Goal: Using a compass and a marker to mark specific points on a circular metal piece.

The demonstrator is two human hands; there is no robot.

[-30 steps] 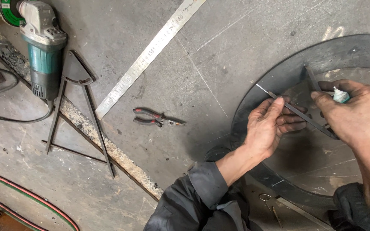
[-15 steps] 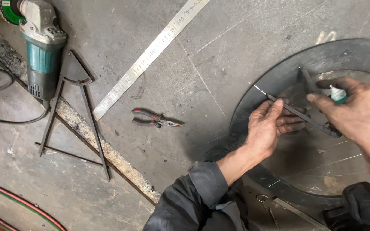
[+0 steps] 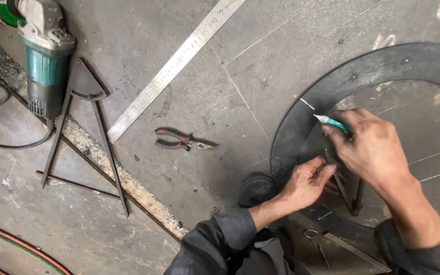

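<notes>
My right hand (image 3: pixel 370 147) grips a green marker pen (image 3: pixel 332 121) whose white tip rests on the inner edge of a large dark metal ring (image 3: pixel 342 84) lying on the metal sheet. A short white line is drawn on the ring just left of the tip. My left hand (image 3: pixel 306 184) pinches a thin metal rod of a small dark bar frame (image 3: pixel 350 191) that lies inside the ring, partly hidden under both hands.
Red-handled pliers (image 3: pixel 182 139) lie left of the ring. A steel ruler (image 3: pixel 176 63) runs diagonally above them. A green angle grinder (image 3: pixel 44 56) and a triangular rod frame (image 3: pixel 85 137) sit at far left, with cables (image 3: pixel 21 244) below. A round dark object (image 3: pixel 256 188) sits by my left wrist.
Both hands have shifted down and left along the ring. The marker tip now sits near the white line, and the bar frame has moved lower under my hands.
</notes>
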